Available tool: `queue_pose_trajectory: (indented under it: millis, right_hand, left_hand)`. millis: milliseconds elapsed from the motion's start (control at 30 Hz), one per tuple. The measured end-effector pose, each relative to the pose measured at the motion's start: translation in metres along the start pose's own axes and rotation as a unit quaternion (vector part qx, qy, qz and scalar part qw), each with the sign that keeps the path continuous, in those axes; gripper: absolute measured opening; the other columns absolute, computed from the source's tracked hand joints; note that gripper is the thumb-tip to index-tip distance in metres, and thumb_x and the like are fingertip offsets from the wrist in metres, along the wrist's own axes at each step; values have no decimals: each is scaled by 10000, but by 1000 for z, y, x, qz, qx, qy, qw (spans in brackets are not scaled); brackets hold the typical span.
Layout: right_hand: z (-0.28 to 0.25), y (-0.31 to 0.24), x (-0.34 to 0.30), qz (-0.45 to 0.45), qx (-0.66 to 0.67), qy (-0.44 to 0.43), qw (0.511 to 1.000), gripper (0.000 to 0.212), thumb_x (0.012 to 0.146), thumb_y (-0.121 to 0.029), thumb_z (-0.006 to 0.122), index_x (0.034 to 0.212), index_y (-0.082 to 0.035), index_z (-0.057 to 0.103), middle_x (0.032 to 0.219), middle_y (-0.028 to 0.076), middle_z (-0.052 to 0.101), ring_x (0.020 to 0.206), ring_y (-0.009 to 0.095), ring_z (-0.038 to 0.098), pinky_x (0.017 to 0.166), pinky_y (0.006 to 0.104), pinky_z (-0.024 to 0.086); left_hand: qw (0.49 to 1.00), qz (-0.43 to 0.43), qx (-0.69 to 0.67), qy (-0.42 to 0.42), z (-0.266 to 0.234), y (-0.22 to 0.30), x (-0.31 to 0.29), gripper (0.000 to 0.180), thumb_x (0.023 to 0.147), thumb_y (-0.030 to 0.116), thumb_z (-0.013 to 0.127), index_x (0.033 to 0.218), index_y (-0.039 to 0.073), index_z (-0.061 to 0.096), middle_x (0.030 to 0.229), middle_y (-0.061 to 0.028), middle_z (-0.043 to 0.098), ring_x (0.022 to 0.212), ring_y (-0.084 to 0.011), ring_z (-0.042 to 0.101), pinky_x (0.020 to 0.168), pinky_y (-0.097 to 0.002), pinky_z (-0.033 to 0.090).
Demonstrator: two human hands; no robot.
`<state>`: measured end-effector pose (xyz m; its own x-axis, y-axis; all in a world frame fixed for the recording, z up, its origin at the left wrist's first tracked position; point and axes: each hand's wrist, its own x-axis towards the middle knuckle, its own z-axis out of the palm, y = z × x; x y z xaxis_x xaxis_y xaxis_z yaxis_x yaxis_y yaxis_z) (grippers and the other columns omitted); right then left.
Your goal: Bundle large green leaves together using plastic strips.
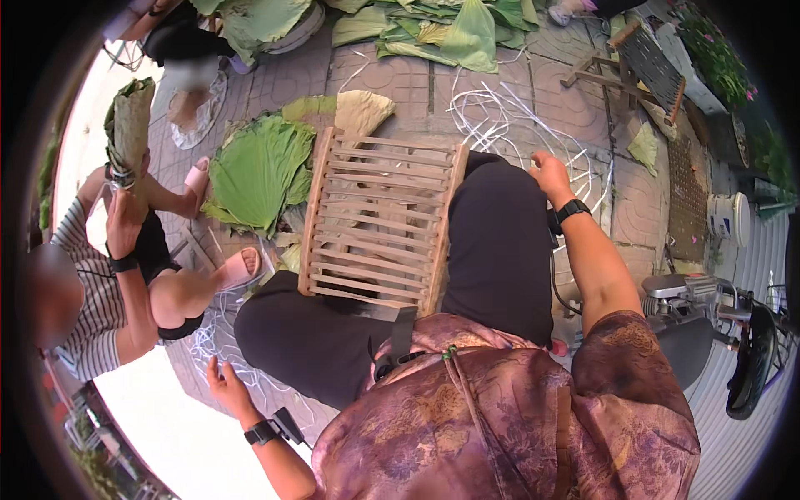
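Closest to the camera spread the wearer's silky purple-brown patterned shirt [500, 417]; beyond it, between two dark-trousered legs [500, 250], sat a pale wooden slatted frame [382, 225]. From my remote seat I saw the left hand [229, 392] out to the side, fingers loosely apart with nothing visible in them, near a scatter of thin white strips [221, 342] on the paving [400, 79]. The right hand [550, 177] hung beside the right knee [504, 187], fingers curled; whether they pinched any of the loose tangle of flat white strips [479, 123] next to it, I could not tell. Handling that tangle well, I judged, called for lightly pinching one loose end and drawing it slowly, loops clear of the frame and the broad green leaf pile [258, 171] left of it.
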<state>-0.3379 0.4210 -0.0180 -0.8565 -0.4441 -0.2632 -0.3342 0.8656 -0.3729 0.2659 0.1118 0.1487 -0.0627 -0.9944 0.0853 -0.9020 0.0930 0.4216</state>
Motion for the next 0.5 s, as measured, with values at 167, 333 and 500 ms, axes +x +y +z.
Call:
queue_pose_trajectory:
  millis: [167,333,500]
  right_hand:
    - [-5,6,28,-51,27,-76,995,308,722,-112,589,1018,-27,601,971,182,629,921,311,604,820,371,469]
    - [28,9,52,-50,98,-86,990,286,722,-124,575,983,-13,608,921,186,633,875,318,610,780,372,477]
    - [70,19,78,15,53,-106,993,279,713,-110,563,976,-42,624,980,194,615,952,319,578,836,379,448]
  left_hand:
    - [967,144,-171,-125,45,144,45,235,829,37,556,1060,12,592,1033,-88,609,971,-163,554,846,-270,410]
    - [927,283,-2,-248,122,200,99,270,774,103,599,1030,17,600,1068,-166,590,1024,-291,545,898,-335,407]
    - [911,254,39,-324,171,205,105,315,753,112,614,1050,9,589,1076,-173,587,1022,-300,545,901,-350,406]
